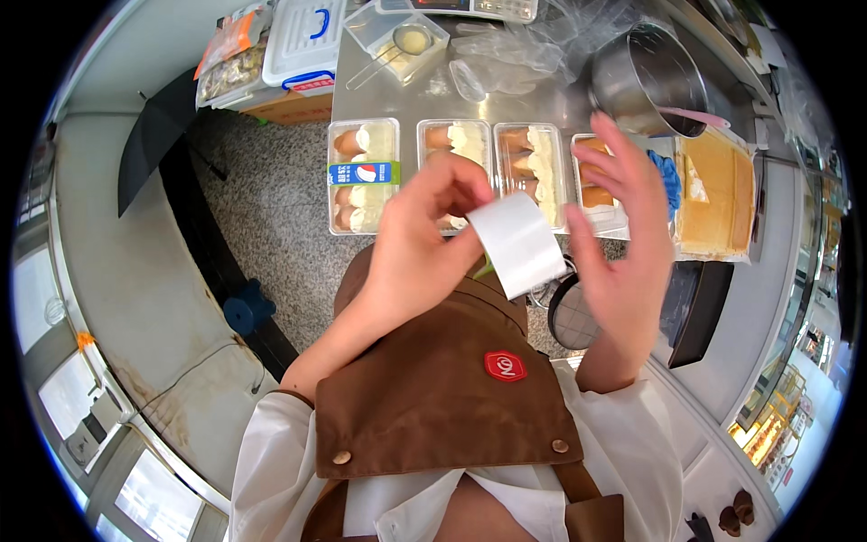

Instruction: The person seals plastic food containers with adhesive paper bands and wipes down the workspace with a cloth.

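My left hand (430,237) pinches a curled white-backed label strip (518,240) by its left edge, and a bit of green shows at its underside. Right of the strip, my right hand (620,223) is raised with fingers apart and holds nothing that I can see. Below lie clear plastic boxes of brown pastries with pale cream. A blue and green label band (366,173) crosses the leftmost box (364,217). The second box (452,129) is partly behind my left hand; the third box (532,156) shows no band. My right hand partly covers the rightmost box (596,196), whose pastries look plain.
At the back stand a clear tub (406,64) with a strainer (412,39), crumpled plastic film (515,61) and a steel pot (637,81) with a pink-handled utensil (694,115). Sheet cake (718,196) lies right, beside a blue cloth-like item (667,179). A lidded storage box (301,47) stands left.
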Demonstrator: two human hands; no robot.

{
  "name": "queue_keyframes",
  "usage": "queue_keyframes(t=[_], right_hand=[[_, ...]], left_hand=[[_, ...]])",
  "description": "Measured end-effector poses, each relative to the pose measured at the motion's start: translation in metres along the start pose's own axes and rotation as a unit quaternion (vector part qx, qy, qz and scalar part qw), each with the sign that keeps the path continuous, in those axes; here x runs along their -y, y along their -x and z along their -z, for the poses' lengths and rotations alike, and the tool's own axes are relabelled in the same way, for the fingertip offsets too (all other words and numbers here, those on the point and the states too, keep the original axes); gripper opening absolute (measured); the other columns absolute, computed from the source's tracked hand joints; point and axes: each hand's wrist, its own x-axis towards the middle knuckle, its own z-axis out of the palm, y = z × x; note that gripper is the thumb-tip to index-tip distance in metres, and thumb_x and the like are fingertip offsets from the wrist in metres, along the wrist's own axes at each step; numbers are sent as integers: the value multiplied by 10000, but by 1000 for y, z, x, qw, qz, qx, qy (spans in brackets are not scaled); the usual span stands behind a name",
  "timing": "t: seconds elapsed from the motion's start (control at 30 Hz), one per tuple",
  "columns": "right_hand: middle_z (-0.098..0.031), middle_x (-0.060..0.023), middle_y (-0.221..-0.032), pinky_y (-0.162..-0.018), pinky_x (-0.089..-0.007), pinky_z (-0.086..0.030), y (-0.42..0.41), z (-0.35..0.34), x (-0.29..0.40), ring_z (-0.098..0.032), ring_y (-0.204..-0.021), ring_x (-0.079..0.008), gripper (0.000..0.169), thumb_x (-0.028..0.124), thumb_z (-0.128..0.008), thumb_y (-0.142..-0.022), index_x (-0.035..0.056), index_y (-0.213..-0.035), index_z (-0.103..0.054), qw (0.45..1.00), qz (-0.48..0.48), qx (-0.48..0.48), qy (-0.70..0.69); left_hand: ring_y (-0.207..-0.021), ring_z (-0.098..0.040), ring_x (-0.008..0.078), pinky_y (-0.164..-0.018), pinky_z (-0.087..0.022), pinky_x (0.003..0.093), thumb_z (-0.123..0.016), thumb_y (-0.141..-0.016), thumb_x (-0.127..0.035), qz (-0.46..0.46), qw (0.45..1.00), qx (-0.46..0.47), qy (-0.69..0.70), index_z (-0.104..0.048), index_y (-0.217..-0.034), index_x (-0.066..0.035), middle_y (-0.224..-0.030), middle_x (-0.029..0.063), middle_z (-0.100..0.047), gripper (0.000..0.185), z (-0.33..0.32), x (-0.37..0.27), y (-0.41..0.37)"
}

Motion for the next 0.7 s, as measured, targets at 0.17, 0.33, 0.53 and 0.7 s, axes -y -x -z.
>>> queue_keyframes(t=[0.17, 0.33, 0.53, 0.7], right_hand=[[-631, -199, -1011, -751, -338, -484, 40, -3, -18, -616, -854, -240, 316, 246, -571, -893, -45, -1016, -584, 804, -107, 339, -476], [-607, -86, -1088, -912, -336, -420, 77, -77, -60, -549, -1050, -204, 249, 218, -602, -893, 49, -1075, -606, 612, -355, 126, -696], [-635, -14, -969, -812, -293, -446, 82, -83, -119, -565, -908, -117, 140, 121, -616, -882, 63, -1009, -630, 667, -381, -46, -639], [-619, -33, -886, -691, -232, -433, 85, -101, -166, -546, -788, -82, 145, 43, -634, -857, 27, -996, -595, 812, -405, -111, -405]], left_hand=[[-901, -571, 92, -804, -463, 241, -600, -830, 49, 40, 976, -124, 172, -540, -1025, -24, -944, 29, -610, 217, 6, -5, -5], [-971, -619, 176, -830, -512, 346, -536, -888, -12, 75, 937, -116, 320, -549, -1088, -7, -1051, 95, -631, 201, 11, 3, -7], [-934, -608, 168, -814, -523, 333, -558, -890, -30, 150, 945, -152, 247, -540, -1080, -6, -1015, 85, -616, 192, 30, 56, 5], [-866, -583, 126, -766, -515, 278, -621, -872, -68, 138, 965, -210, 73, -553, -1032, 17, -957, 70, -608, 194, 39, 129, -5]])
